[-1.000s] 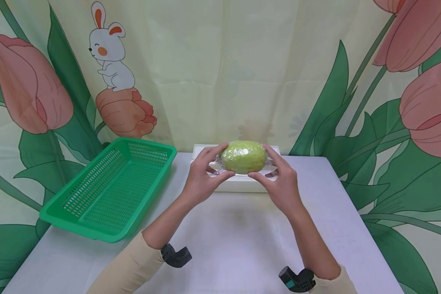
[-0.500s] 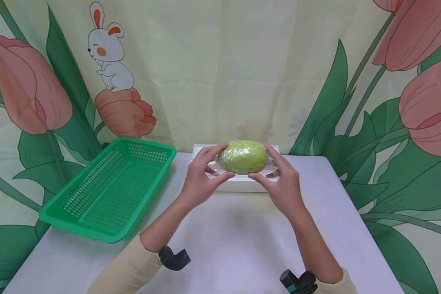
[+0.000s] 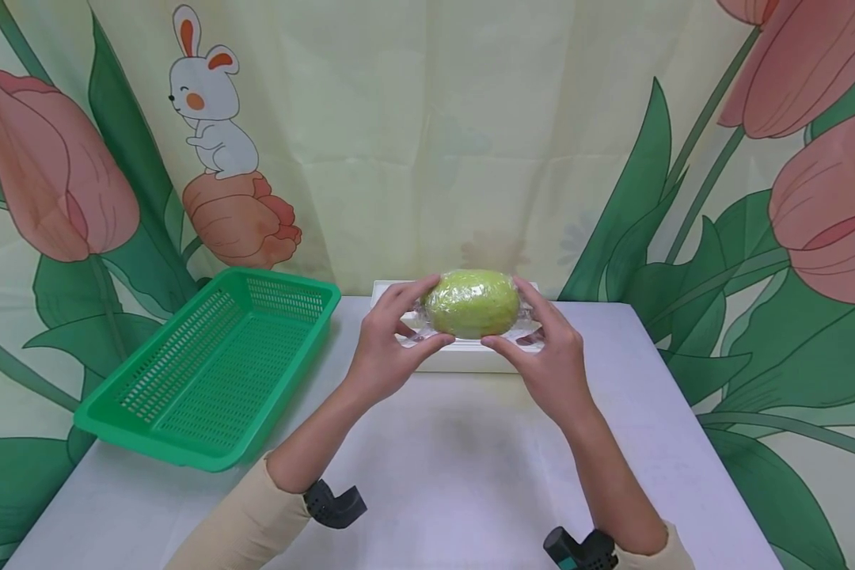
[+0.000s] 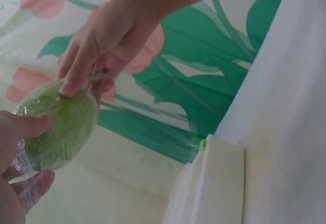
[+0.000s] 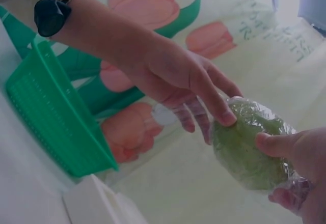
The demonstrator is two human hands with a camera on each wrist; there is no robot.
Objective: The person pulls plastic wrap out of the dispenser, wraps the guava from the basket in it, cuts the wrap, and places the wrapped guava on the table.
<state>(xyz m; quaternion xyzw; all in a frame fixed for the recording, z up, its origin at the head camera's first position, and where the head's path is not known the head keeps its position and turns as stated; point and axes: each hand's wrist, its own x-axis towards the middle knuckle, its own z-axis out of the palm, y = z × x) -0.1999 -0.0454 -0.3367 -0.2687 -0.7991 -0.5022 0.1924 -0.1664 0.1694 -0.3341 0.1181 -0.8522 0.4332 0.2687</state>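
Left hand (image 3: 390, 342) and right hand (image 3: 552, 356) clamp fingers (image 3: 538, 302) on film-wrapped fruit (image 3: 473, 304), wrapping apparently in hand; next move likely needs even grip

A green basket (image 3: 214, 376) stands on a white table (image 3: 470, 475); behind the basket hangs a tulip-patterned backdrop (image 3: 427, 142), its rabbit (image 3: 224, 146) above the basket.

The green fruit (image 3: 473, 304) I hold is wrapped in clear plastic film (image 5: 260, 109), crinkled and glossy. My left sleeve (image 3: 245, 514) is matt cloth, the wrist camera (image 3: 335, 508) dull plastic. Near the left edge of the smooth table (image 3: 463, 459), the basket (image 3: 285, 279) is plastic, softly shiny; near the far edge, the box (image 3: 463, 362) looks smooth. The backdrop (image 3: 370, 142) is creased cloth.
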